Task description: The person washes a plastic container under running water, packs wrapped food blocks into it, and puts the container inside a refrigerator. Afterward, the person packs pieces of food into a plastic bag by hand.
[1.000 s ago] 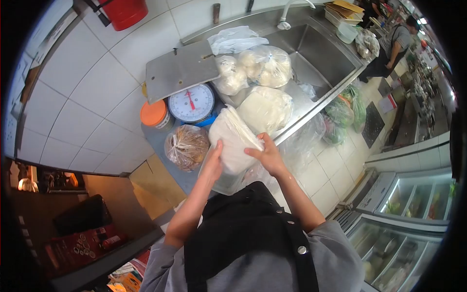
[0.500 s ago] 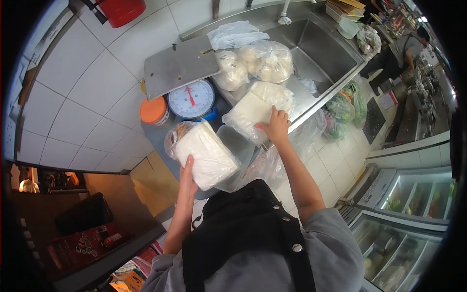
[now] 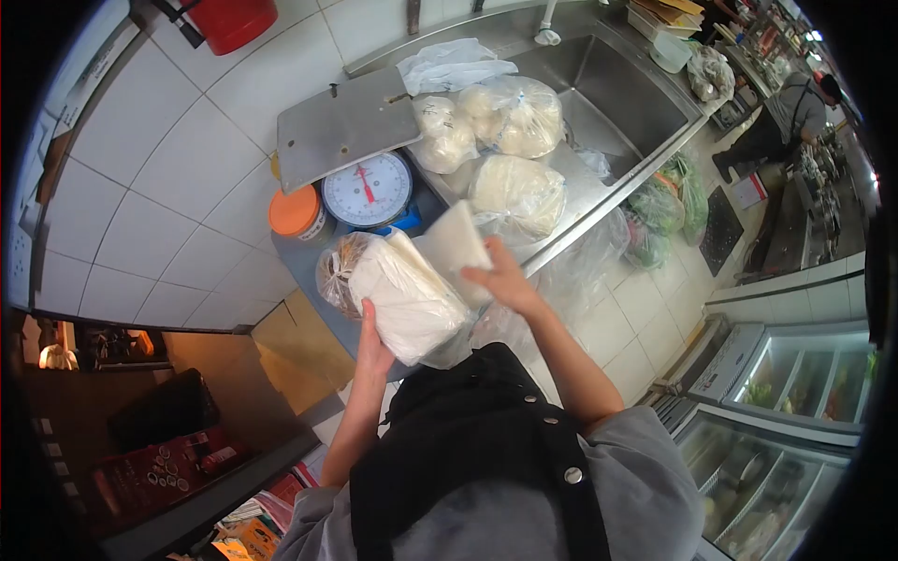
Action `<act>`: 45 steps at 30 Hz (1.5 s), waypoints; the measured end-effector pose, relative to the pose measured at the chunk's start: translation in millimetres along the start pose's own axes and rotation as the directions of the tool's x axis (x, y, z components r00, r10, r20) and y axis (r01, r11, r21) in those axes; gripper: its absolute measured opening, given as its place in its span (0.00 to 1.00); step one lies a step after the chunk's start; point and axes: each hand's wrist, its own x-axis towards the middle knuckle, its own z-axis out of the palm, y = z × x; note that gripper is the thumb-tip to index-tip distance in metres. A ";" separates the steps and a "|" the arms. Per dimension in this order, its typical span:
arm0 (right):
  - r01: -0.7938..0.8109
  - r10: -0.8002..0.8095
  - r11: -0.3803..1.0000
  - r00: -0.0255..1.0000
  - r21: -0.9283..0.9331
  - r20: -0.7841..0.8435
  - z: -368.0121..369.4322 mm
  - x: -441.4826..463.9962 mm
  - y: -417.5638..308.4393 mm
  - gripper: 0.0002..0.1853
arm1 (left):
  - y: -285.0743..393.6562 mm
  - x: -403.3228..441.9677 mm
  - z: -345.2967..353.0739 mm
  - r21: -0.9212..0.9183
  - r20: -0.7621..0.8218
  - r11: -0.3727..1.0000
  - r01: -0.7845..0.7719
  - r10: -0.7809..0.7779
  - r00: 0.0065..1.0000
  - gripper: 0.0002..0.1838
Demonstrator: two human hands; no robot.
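The left hand [image 3: 374, 341] grips a white pack [image 3: 407, 294] while the right hand [image 3: 505, 278] clamps a slab [image 3: 456, 248] beside it, near the scale [image 3: 367, 190].

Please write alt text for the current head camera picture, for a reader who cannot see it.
In a kitchen, a person's left hand holds a white package in plastic, and the right hand holds a flat, pale, blurred slab. Nearby are a dial scale partly covered by a metal board, an orange-lidded tub, and bags beside a steel sink.
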 end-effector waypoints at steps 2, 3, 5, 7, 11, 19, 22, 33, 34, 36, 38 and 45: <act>0.060 -0.061 0.998 0.990 0.012 0.128 11.6 -11.6 2.6 0.26 | -4.3 2.6 1.1 0.016 0.032 1.000 0.004 -0.005 0.999 0.41; 0.123 -0.127 0.992 0.957 0.032 0.263 15.0 -15.4 3.0 0.25 | -6.3 3.9 1.1 0.027 0.059 1.000 -0.002 0.000 0.998 0.43; 0.114 -0.145 0.988 0.920 0.106 0.364 20.4 -22.3 0.1 0.26 | -9.5 2.0 -5.8 -0.022 0.087 1.000 0.008 -0.006 0.996 0.42; 0.099 -0.174 0.978 0.869 0.181 0.463 14.7 -23.2 -7.7 0.26 | -11.3 0.0 -15.0 -0.072 0.112 0.997 0.014 -0.006 0.994 0.42; 0.087 -0.057 0.996 0.837 -0.031 0.544 -31.4 11.3 -8.8 0.28 | -5.2 -6.3 -28.6 -0.096 0.041 0.994 -0.052 0.056 0.998 0.41; 0.056 -0.361 0.525 0.918 -0.849 -0.164 -61.6 57.0 72.3 0.23 | 31.0 7.1 -18.7 -0.089 0.100 0.995 -0.042 0.051 0.994 0.39; -0.028 -0.220 0.667 0.947 -0.745 -0.233 -81.2 62.8 72.9 0.17 | 34.4 32.6 19.6 0.053 0.052 0.998 -0.040 0.037 0.998 0.39; 0.096 -0.070 0.995 0.720 -0.002 -0.691 -192.0 15.3 -22.9 0.20 | -11.9 157.8 122.4 0.304 0.076 0.952 0.021 -0.046 0.996 0.36; 0.084 -0.114 0.994 0.752 -0.077 -0.649 -198.0 7.2 -30.6 0.19 | -19.5 165.2 131.9 0.328 0.063 0.944 0.032 -0.055 0.996 0.37; 0.033 -0.153 0.978 0.788 -0.208 -0.597 -205.3 -2.5 -37.8 0.17 | -41.5 190.9 136.5 0.438 0.065 0.899 0.018 -0.051 0.997 0.37; 0.017 -0.161 0.971 0.781 -0.237 -0.604 -204.6 -9.9 -46.1 0.16 | -66.4 212.8 137.0 0.674 0.107 0.729 -0.120 0.065 0.992 0.33; -0.025 -0.078 0.988 0.766 -0.151 -0.638 -196.3 -13.8 -45.2 0.17 | -79.3 251.2 124.0 0.958 0.201 0.175 -0.228 0.158 0.967 0.31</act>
